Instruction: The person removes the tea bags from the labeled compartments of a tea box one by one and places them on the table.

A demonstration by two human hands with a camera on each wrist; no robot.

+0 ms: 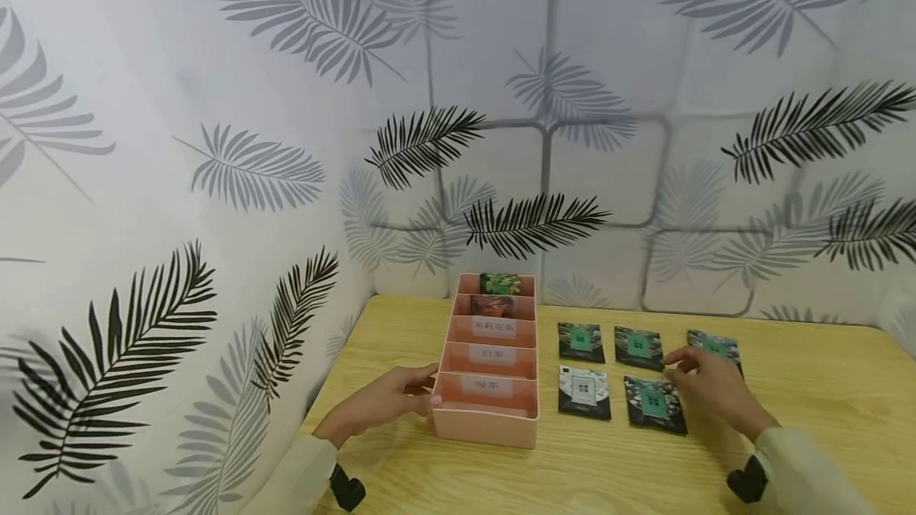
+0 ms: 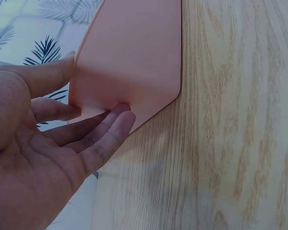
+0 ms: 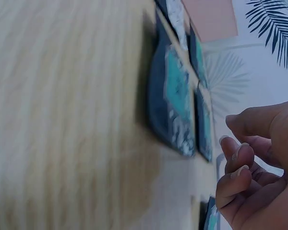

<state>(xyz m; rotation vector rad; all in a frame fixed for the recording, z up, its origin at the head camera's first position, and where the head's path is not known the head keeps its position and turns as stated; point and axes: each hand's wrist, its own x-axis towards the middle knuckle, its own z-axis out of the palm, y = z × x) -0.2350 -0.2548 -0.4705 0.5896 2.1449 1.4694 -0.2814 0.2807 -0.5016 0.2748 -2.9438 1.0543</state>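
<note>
And here we are, left hand (image 1: 390, 402) spread against the pink box (image 1: 483, 429), right hand (image 1: 708, 389) loosely curled, pinching nothing, by the packets (image 1: 654, 408) right of the box; we'd best pinch edges, gently

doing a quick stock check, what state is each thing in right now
Pink box, upright, open-topped
Green packet, inside box, rearmost
Red packet, inside box, second from rear
Black-and-white packet, lying face up
Four green-labelled packets, lying face up
Left hand, touching box's near left corner
Right hand, holding nothing, fingers bent
</note>
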